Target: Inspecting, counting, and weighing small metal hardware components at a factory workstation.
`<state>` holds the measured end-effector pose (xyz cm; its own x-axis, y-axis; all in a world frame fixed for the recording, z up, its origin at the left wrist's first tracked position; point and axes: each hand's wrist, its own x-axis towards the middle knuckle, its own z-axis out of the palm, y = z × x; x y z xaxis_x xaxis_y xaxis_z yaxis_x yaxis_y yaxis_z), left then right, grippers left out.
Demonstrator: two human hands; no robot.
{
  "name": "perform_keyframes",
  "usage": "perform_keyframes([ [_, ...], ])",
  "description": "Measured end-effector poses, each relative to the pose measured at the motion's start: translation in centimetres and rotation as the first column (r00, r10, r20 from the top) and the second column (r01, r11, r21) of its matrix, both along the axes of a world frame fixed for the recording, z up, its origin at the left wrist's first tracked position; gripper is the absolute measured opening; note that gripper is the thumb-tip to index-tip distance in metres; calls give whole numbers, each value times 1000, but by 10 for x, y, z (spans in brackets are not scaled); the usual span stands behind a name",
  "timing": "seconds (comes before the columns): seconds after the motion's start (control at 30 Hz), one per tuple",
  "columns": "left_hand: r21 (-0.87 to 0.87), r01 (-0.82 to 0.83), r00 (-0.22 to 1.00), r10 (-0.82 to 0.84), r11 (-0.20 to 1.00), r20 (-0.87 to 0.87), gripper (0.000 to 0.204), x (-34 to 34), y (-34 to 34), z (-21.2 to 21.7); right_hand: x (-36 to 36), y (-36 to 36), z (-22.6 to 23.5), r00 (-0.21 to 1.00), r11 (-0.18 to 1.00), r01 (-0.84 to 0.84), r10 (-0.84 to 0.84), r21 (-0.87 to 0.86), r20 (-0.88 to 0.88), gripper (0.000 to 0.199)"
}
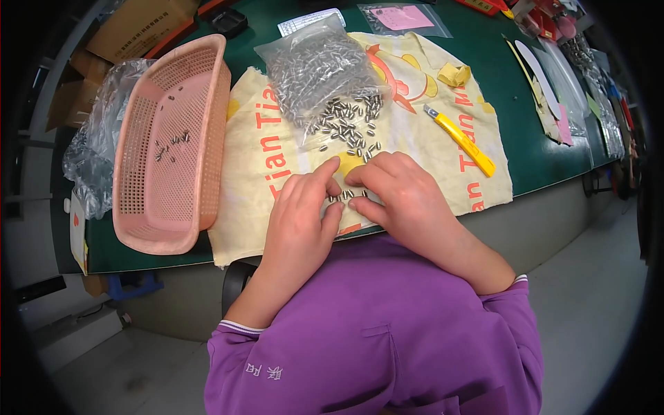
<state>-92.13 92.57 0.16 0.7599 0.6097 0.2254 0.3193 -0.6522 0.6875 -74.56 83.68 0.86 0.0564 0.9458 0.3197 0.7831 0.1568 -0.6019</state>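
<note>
Small metal pins (347,195) lie in a short row on a printed cloth (242,180) over the green table (477,48), between the left hand (301,200) and right hand (404,185). Both hands curl thumb and fingers toward the row; whether either grips a pin cannot be told. Beyond, a loose pile (346,131) spills from a clear plastic bag (315,59).

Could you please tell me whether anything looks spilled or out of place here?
Loose metal pieces lie scattered on the cloth near the filled clear bag, looking spilled, though perhaps deliberately poured; nothing else stands out.
</note>
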Motion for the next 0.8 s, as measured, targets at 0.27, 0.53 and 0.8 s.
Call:
perform_keyframes([
  [0.27, -71, -45, 999, 46, 996, 8, 69, -5, -4, 2, -2, 3, 0, 999, 999, -30, 29, -32, -37, 20],
  [0.53, -55, -19, 1000, 19, 998, 12, 69, -6, -1, 0, -1, 5, -4, 997, 999, -48, 49, 17, -53, 12],
  [0.8, -100, -43, 999, 43, 994, 3, 69, -5, -3, 1, 18, 3, 11, 987, 986, 160, -159, 54, -19, 13],
])
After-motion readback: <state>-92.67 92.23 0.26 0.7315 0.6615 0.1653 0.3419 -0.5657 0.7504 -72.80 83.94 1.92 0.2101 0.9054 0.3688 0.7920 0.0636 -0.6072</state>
